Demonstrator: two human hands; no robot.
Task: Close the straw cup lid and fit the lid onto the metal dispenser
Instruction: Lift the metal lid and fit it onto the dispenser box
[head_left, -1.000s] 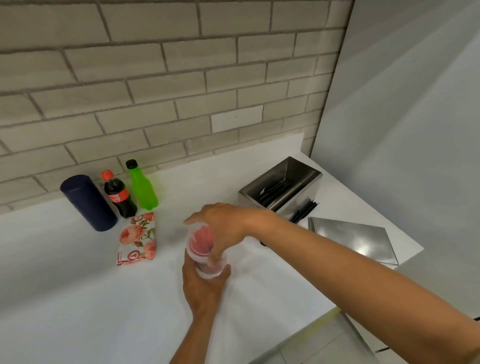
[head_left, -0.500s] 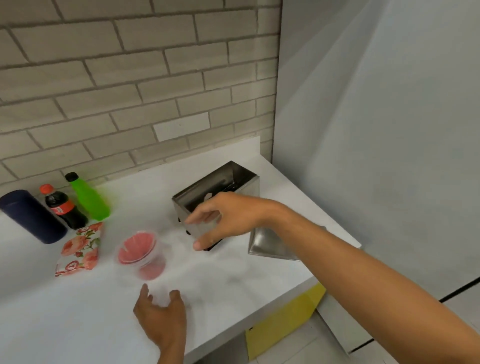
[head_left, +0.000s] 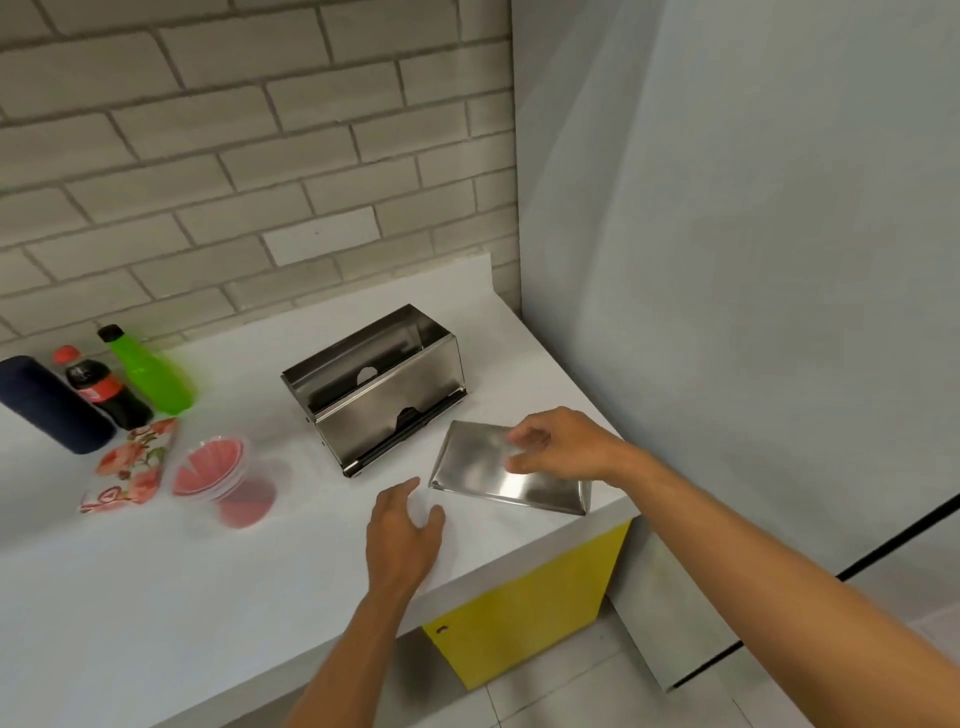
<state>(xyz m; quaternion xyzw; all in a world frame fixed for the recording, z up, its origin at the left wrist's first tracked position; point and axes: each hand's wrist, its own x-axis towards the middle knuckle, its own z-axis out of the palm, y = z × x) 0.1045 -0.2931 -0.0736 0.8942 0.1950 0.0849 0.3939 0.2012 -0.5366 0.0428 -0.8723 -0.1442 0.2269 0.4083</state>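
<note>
The clear straw cup (head_left: 223, 478) with red straws inside stands on the white counter (head_left: 156, 597), its lid on top. The metal dispenser (head_left: 374, 395) stands open-topped at the back, with black straws showing at its lower front. Its flat metal lid (head_left: 483, 478) lies on the counter to the right of it. My right hand (head_left: 561, 447) hovers over the lid's far right part, fingers spread, holding nothing. My left hand (head_left: 405, 535) is open just above the counter, close to the lid's left corner.
A dark blue cylinder (head_left: 52, 405), a cola bottle (head_left: 104, 389) and a green bottle (head_left: 150, 374) stand at the back left by the brick wall. A floral packet (head_left: 130, 467) lies beside the cup. The counter's edge runs just below the metal lid; a yellow cabinet (head_left: 524, 608) sits underneath.
Both hands let go of the straw cup, which now stands alone. The right hand moved right to above the metal lid, the left hand moved right toward its corner. The view swung right.
</note>
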